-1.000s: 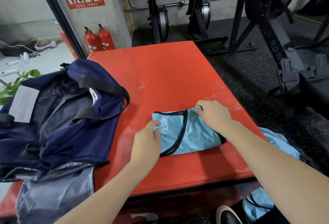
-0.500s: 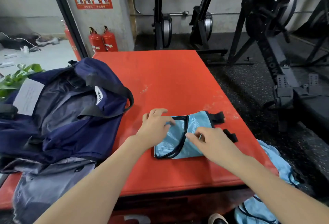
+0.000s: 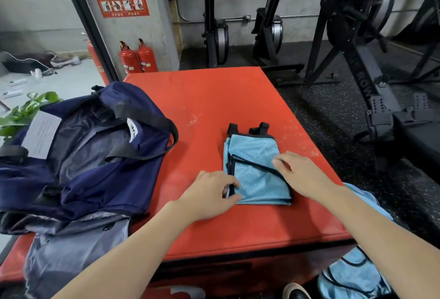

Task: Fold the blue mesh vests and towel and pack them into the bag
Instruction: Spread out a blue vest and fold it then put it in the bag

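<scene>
A light blue mesh vest (image 3: 254,156) with black trim lies folded into a small rectangle on the red mat (image 3: 214,99), its black straps at the far end. My left hand (image 3: 209,191) pinches the vest's near left corner between thumb and fingers. My right hand (image 3: 302,175) rests on the vest's right side, fingers loosely bent on the fabric. The open navy bag (image 3: 100,156) lies on the mat's left side. More light blue vests (image 3: 357,272) hang in a heap off the mat's near right corner.
Grey fabric (image 3: 71,251) spills from under the bag at the near left. Rowing machines (image 3: 366,79) and black gym floor lie to the right and behind. Two fire extinguishers (image 3: 138,58) stand by the wall. A shoe (image 3: 295,291) shows at the bottom edge.
The vest has been turned from lying crosswise to lying lengthwise, straps now at the far end. My left hand moved to its near left corner, my right hand to its right side.
</scene>
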The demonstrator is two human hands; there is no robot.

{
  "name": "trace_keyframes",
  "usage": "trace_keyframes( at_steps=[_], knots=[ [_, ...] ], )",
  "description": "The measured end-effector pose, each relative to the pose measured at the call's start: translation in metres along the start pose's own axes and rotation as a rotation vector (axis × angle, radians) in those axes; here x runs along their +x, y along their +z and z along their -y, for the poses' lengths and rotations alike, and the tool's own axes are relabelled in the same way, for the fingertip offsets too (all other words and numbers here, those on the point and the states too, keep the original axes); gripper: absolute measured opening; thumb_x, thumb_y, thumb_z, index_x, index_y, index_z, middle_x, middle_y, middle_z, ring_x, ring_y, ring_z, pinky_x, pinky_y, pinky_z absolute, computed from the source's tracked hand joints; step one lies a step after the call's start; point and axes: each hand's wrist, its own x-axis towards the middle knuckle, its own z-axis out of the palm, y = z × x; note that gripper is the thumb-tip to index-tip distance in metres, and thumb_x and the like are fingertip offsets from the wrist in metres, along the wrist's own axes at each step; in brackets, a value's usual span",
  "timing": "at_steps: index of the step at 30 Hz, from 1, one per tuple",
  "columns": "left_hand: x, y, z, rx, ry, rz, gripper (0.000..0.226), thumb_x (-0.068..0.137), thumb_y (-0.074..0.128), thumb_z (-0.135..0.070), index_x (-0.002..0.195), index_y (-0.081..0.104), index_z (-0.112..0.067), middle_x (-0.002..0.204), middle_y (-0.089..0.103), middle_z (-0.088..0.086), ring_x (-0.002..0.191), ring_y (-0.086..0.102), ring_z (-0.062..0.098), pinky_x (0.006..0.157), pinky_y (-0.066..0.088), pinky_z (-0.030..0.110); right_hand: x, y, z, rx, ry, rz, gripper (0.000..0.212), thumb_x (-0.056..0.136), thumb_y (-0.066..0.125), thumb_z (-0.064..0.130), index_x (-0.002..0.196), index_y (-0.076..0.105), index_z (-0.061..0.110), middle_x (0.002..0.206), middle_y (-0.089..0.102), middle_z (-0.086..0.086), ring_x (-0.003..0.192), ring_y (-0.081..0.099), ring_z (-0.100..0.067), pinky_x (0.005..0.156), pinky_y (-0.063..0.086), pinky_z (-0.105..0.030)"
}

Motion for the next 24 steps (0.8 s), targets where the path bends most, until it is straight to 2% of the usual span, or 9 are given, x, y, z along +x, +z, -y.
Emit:
trace_keyframes(
  at_steps=[2,4,7,10,13,17,20,22,24],
  knots=[
    [-0.002,0.004,0.001,0.036,0.030,-0.059,0.028,0.089,0.061,-0.051,0.113,0.068,-0.037,0.093,0.048,-0.016,0.084,0.044,0.001,0.095,0.038,0.033,-0.003,0.004,0.002,-0.049,-0.097,-0.036,0.036,0.095,0.049,0.052,0.111,0.067,0.024,0.099,0.064,0.008,0.108,0.059,-0.020,0.095,0.045,-0.035],
    [0.000,0.004,0.003,0.067,0.099,-0.093,0.024,0.089,0.062,-0.048,0.110,0.069,-0.038,0.100,0.045,-0.015,0.094,0.042,0.003,0.093,0.038,0.031,-0.009,0.007,0.009,-0.035,-0.218,-0.048,0.032,0.090,0.061,0.051,0.107,0.069,0.025,0.103,0.065,0.012,0.106,0.057,-0.012,0.097,0.043,-0.029],
    [0.003,0.004,0.002,0.026,0.163,-0.045,0.016,0.092,0.064,-0.034,0.105,0.073,-0.036,0.107,0.051,-0.017,0.106,0.044,0.006,0.095,0.039,0.028,-0.021,0.010,0.022,0.026,-0.369,0.011,0.031,0.083,0.069,0.056,0.094,0.073,0.028,0.104,0.065,0.015,0.104,0.054,-0.002,0.097,0.038,-0.017],
    [0.004,0.005,-0.001,0.011,0.187,-0.001,0.018,0.094,0.061,-0.025,0.105,0.074,-0.030,0.107,0.061,-0.017,0.110,0.047,0.005,0.096,0.044,0.031,-0.029,0.017,0.027,-0.012,-0.457,0.052,0.035,0.080,0.065,0.066,0.089,0.073,0.033,0.104,0.064,0.018,0.102,0.056,-0.001,0.094,0.042,-0.022],
    [0.002,0.004,-0.002,-0.035,0.157,0.013,0.017,0.093,0.063,-0.033,0.106,0.074,-0.028,0.107,0.063,-0.016,0.112,0.048,0.003,0.099,0.042,0.026,-0.030,0.023,0.023,0.006,-0.440,0.063,0.031,0.081,0.062,0.064,0.091,0.073,0.037,0.106,0.062,0.022,0.104,0.054,0.000,0.096,0.043,-0.031],
    [0.001,0.003,-0.003,-0.025,0.157,0.024,0.039,0.086,0.068,-0.054,0.114,0.070,-0.027,0.108,0.060,-0.017,0.111,0.046,0.000,0.098,0.038,0.017,-0.028,0.024,0.028,0.077,-0.429,0.052,0.014,0.086,0.069,0.043,0.087,0.075,0.030,0.096,0.067,0.019,0.095,0.057,-0.002,0.091,0.046,-0.034],
    [0.004,0.007,-0.004,0.014,0.180,-0.019,0.027,0.091,0.064,-0.045,0.107,0.071,-0.025,0.101,0.062,-0.014,0.103,0.051,0.005,0.093,0.045,0.027,-0.029,0.022,0.032,0.150,-0.385,0.039,0.008,0.088,0.073,0.031,0.086,0.073,0.024,0.094,0.068,0.017,0.095,0.058,-0.003,0.092,0.046,-0.031],
    [0.006,0.008,-0.007,0.054,0.210,-0.109,0.019,0.095,0.058,-0.037,0.098,0.070,-0.023,0.092,0.063,-0.012,0.093,0.055,0.010,0.085,0.047,0.034,-0.031,0.018,0.033,0.187,-0.332,0.024,0.009,0.087,0.073,0.036,0.088,0.067,0.030,0.104,0.061,0.023,0.107,0.051,0.000,0.100,0.040,-0.030],
    [0.009,0.008,-0.010,0.046,0.209,-0.193,0.015,0.096,0.056,-0.031,0.095,0.065,-0.020,0.085,0.060,-0.012,0.086,0.056,0.012,0.083,0.044,0.034,-0.034,0.013,0.031,0.111,-0.287,0.015,0.024,0.082,0.074,0.046,0.096,0.057,0.036,0.121,0.051,0.023,0.122,0.039,-0.001,0.105,0.031,-0.030]
  ],
)
